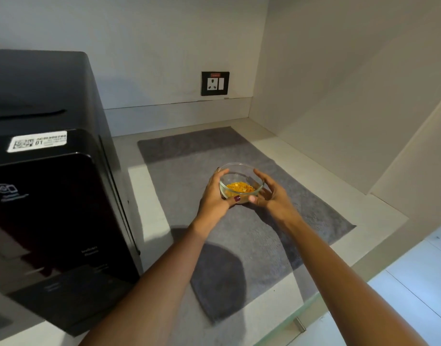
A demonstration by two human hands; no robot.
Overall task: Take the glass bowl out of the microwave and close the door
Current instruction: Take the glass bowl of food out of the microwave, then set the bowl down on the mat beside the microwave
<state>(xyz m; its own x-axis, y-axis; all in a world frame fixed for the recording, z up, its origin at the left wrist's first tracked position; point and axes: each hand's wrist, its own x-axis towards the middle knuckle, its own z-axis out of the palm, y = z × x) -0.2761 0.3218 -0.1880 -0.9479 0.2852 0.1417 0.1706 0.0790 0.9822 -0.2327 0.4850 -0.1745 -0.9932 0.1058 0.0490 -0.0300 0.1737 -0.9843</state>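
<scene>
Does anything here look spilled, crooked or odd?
Nothing stands out. The glass bowl sits level between both hands, its yellow food inside, over a flat grey mat. No spill shows on the counter.

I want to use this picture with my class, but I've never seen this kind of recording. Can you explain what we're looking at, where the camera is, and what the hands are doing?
There is one picture, taken by a camera worn on a person's head, looking forward and down, so you see their own arms. The left hand and right hand cup a glass bowl with yellow-orange food in it, over a grey mat on a pale counter. Whether the bowl rests on the mat is unclear. The black box on the left is a microwave. A wall socket sits behind.
</scene>
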